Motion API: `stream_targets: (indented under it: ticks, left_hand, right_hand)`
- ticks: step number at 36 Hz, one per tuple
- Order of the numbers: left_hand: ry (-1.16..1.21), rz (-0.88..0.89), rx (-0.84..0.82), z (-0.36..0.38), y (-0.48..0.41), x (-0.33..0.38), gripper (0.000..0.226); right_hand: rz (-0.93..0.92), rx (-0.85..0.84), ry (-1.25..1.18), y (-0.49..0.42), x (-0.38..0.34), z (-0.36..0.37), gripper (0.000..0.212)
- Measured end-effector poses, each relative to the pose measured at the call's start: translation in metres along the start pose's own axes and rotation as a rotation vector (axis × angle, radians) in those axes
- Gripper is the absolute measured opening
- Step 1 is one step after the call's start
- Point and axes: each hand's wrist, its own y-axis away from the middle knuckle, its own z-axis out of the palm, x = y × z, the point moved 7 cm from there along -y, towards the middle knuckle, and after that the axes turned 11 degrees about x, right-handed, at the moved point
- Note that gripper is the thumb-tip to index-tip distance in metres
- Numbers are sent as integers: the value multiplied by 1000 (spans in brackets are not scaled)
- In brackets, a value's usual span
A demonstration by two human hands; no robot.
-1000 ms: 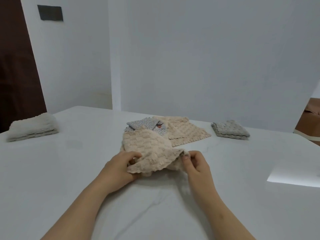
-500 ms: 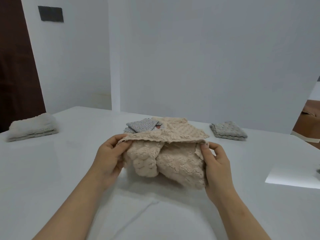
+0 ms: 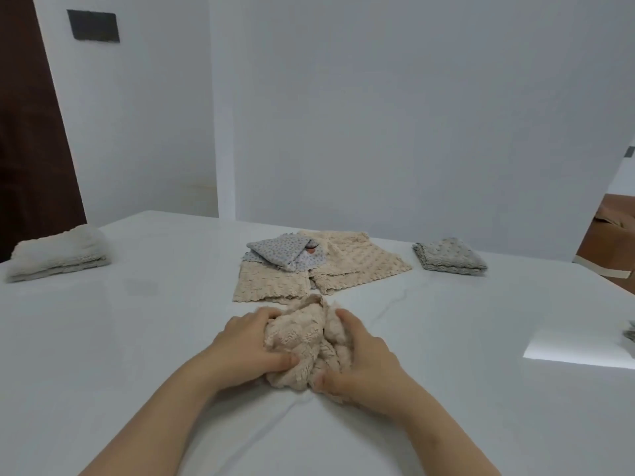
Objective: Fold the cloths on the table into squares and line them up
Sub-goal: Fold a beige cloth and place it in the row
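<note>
My left hand [image 3: 251, 348] and right hand [image 3: 360, 359] both clutch the bunched beige fleece cloth [image 3: 302, 341] just in front of the unfolded cloth pile [image 3: 360, 262] (a wad, no edges showing), so I judge this fold barely begun: next, find corners and spread it flat.

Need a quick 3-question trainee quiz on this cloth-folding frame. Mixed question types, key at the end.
1. True or false: the beige cloth between the hands lies as a flat, neat square.
2. Multiple choice: the folded cloth lying alone to the right of the central pile of cloths is A white, B grey, C floral.
3. Fill in: the left hand and the right hand both ___ the beige cloth.

Key
1. False: it is bunched up on the table.
2. B: the grey cloth.
3. grip
</note>
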Motion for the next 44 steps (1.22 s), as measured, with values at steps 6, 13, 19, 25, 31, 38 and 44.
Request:
stream_targets:
  ticks: [6,13,19,25,31,38,44]
  left_hand:
    - [390,14,159,-13,1,9,41]
    - [988,-47,262,-38,5,17,31]
    - [1045,-273,162,-22,5,9,11]
    - [852,-274,62,-7,6,14,38]
    - [374,41,106,1,2,24,56]
    - [395,23,323,-19,0,14,33]
    - [782,-123,355,-35,-2,3,28]
  right_hand:
    - [-125,105,-88,4,-13,-12,66]
    - [-6,172,-715,2,-10,-38,59]
    - [135,172,-1011,-1,-3,-48,46]
    - [108,319,-480,-3,16,-35,44]
    - [-54,135,-394,0,-3,-18,56]
    - [-69,176,-496,0,-5,-36,57]
    - [24,268,-542,-1,11,-64,51]
